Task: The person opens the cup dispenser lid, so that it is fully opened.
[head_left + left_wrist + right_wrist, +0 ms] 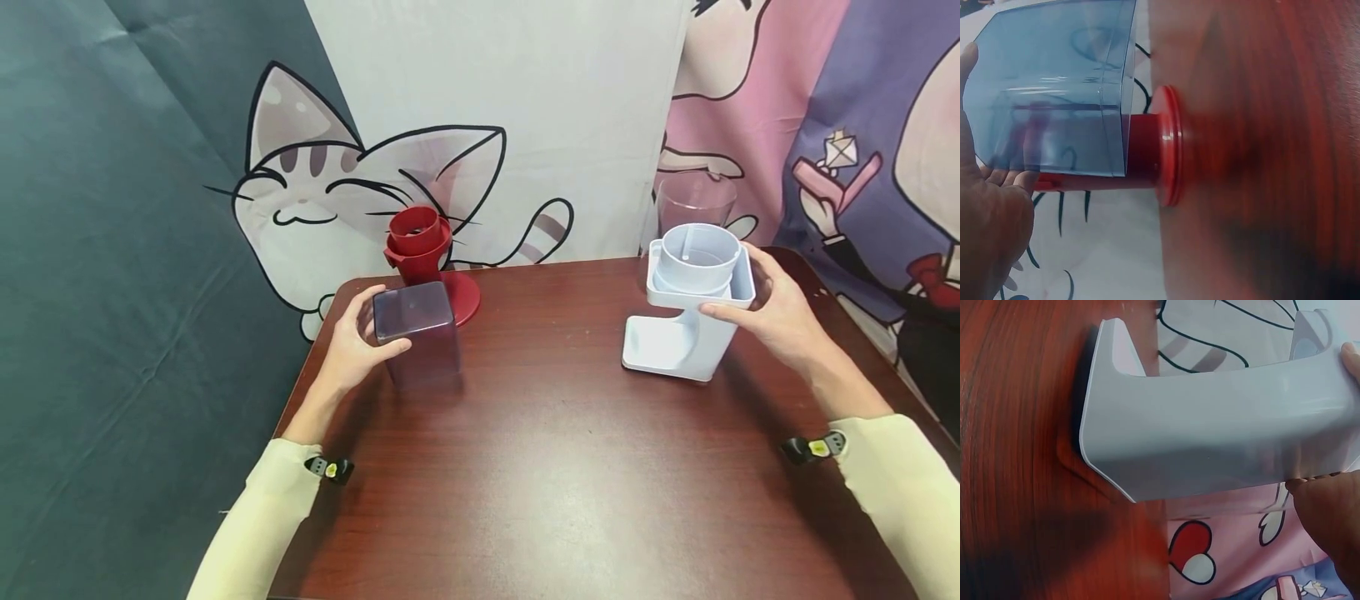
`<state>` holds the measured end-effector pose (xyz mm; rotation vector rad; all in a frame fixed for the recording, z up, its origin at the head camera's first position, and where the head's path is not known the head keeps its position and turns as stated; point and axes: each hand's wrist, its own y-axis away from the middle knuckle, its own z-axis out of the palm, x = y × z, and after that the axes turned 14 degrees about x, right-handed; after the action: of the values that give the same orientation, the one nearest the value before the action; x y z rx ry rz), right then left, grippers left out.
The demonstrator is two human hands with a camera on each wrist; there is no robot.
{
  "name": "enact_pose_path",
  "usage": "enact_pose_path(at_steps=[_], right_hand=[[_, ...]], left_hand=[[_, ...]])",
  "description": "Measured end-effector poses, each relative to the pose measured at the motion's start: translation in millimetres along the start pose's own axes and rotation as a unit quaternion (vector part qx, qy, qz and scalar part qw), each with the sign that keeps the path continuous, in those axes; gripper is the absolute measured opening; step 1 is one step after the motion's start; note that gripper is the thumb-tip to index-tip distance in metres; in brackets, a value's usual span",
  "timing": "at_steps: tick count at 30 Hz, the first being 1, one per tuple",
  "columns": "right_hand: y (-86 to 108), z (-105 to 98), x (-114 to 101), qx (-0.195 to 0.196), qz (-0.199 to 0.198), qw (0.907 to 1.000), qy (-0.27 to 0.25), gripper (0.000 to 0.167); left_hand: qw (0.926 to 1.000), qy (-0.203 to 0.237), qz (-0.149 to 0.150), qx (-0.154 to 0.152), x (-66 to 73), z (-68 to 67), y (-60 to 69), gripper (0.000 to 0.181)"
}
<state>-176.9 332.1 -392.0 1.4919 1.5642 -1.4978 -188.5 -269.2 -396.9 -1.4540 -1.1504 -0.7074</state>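
Note:
My left hand [357, 343] grips a clear smoky square container [415, 312] between thumb and fingers, its closed end facing up. The left wrist view shows the container [1054, 94] held above the table, in front of a red stand [417, 242] with a round cup top and disc base. My right hand [783, 312] holds the upper part of a white dispenser stand [693, 321], thumb at the front of its square rim. A round collar tops that stand, and a flat foot juts out below. Whether the foot touches the table, I cannot tell.
Behind the white stand is a clear, round-mouthed container [696, 196]. Everything is over a dark reddish-brown table [525, 467]. A cloth backdrop [570, 108] with cartoon prints hangs right along the table's back edge.

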Motion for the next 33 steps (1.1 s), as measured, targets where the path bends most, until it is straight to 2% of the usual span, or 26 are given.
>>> enact_pose_path(at_steps=[7, 12, 23, 33], right_hand=[[-1.2, -9.3, 7.5, -0.003, 0.016, 0.9996, 0.025, 0.095], [-1.1, -13.6, 12.0, -0.002, 0.019, 0.9994, 0.029, 0.094], [-4.6, -27.7, 18.9, -0.02, 0.032, 0.9961, 0.08, 0.096], [-8.7, -36.6, 23.8, -0.034, 0.028, 0.9961, 0.076, 0.098]], left_hand=[[0.9999, -0.012, -0.008, 0.005, -15.5, 0.7, 3.3, 0.092], [0.9997, -0.018, -0.013, 0.01, -20.8, 2.1, 4.3, 0.093], [0.9992, -0.031, -0.021, 0.015, -32.9, 5.4, 5.4, 0.094], [0.9989, -0.037, -0.026, 0.014, -42.2, 6.6, 5.5, 0.095]])
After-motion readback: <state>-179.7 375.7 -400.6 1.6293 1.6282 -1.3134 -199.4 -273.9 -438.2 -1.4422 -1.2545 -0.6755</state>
